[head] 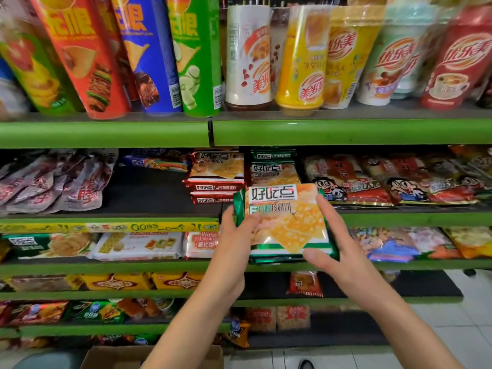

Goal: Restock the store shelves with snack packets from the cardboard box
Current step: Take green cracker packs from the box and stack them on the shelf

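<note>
A: Nearest us, at the bottom edge left of centre, what is that brown flap?

B: The box [117, 356], open, on the floor below the forearms. Its inside is cut off by the frame, so I cannot tell how many packets remain.

A: And the hands?

B: Both are on one green packet [286, 222], just right of centre. The left hand [234, 235] grips its left edge, fingers curled behind and thumb side in front. The right hand [338, 241] clasps the right edge and lower corner, thumb across the front at the bottom, fingers wrapped up the side. It looks like more than one packet held together, though I cannot be sure.

A: So which step is this?

B: Placing, I judge. The packet is held in the air in front of the shelf [399, 218], face towards us, not yet resting on anything.

A: Where should it go?

B: Right behind it, at centre, stands a green stack [275, 171] with the same label, and a red stack [215, 179] just to its left. The next move probably calls for pushing the packet forward over the shelf edge and laying it flat on the green stack, squared with it, then letting go.

A: Anything farther?

B: Tubes [149, 54] and cups [300, 57] on the top shelf, upper frame.
</note>
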